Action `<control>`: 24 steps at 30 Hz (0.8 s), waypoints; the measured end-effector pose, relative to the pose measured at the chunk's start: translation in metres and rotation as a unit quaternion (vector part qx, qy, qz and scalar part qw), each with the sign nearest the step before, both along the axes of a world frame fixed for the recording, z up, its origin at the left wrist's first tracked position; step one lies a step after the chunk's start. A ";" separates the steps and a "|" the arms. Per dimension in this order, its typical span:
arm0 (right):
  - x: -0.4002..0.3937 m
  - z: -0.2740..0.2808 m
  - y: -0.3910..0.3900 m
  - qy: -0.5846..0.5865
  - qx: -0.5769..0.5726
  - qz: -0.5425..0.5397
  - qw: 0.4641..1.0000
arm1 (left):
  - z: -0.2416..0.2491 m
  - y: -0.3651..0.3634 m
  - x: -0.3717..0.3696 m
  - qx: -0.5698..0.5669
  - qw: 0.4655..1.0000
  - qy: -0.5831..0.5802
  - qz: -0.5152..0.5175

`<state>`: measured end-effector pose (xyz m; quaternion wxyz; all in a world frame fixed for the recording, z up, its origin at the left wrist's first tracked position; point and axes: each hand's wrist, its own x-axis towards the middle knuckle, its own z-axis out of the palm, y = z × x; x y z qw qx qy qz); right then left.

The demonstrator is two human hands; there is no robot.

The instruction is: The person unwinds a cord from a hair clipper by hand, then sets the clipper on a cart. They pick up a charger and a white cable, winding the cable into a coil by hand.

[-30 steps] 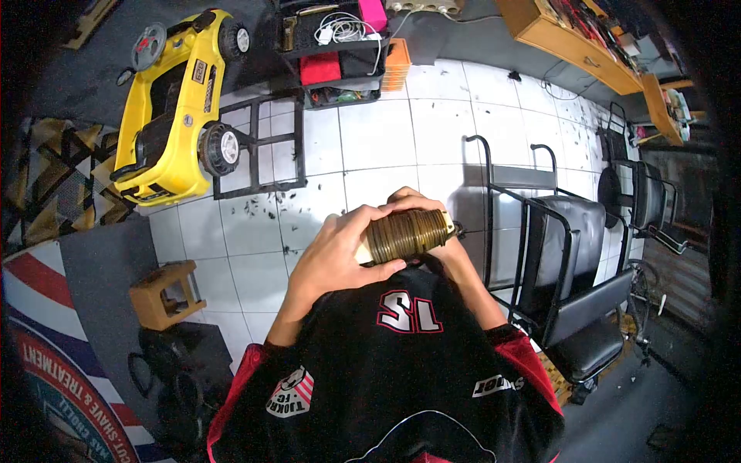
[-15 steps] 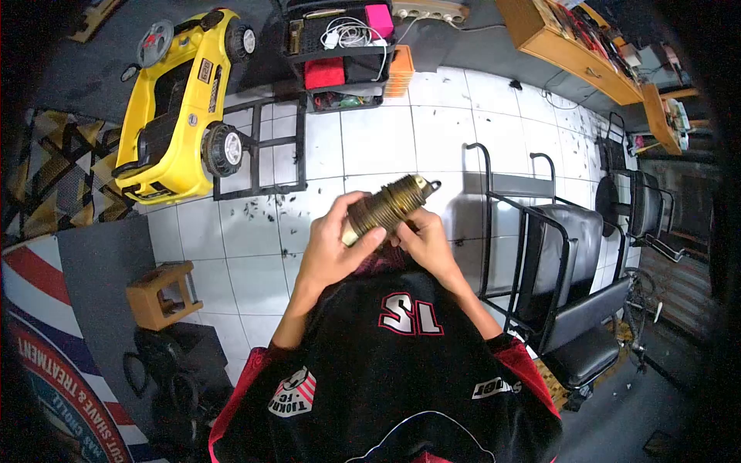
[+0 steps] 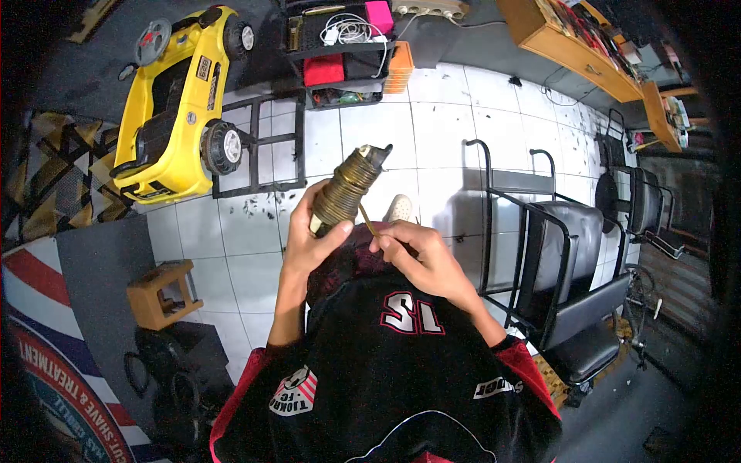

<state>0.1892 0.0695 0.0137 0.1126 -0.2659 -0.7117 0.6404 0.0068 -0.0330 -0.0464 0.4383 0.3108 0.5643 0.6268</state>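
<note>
My left hand (image 3: 309, 235) is wrapped round the lower end of what looks like a hair clipper (image 3: 370, 156), tilted up to the right. A gold-brown cord (image 3: 343, 189) is wound in many turns around its body, so most of the casing is hidden. Only the pale end with its black tip shows above the coils. From the coils a short length of cord runs down to my right hand (image 3: 417, 255), whose thumb and fingers pinch it. Both hands are in front of my black shirt, above the tiled floor.
A yellow toy car (image 3: 181, 108) stands at the upper left beside a black metal frame (image 3: 258, 143). A black shelf cart (image 3: 345, 58) holds a coiled white cable. Black barber chairs (image 3: 567, 255) are on the right, a small wooden stool (image 3: 164, 295) on the left.
The left hand has moved left with the cord-wrapped clipper and turned it more upright. My right hand has come away from the coils, drawing out a length of cord.
</note>
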 end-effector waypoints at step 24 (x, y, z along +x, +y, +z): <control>0.005 0.036 -0.004 -0.045 0.014 0.132 0.990 | 0.002 0.012 0.014 -0.082 0.950 0.301 -0.006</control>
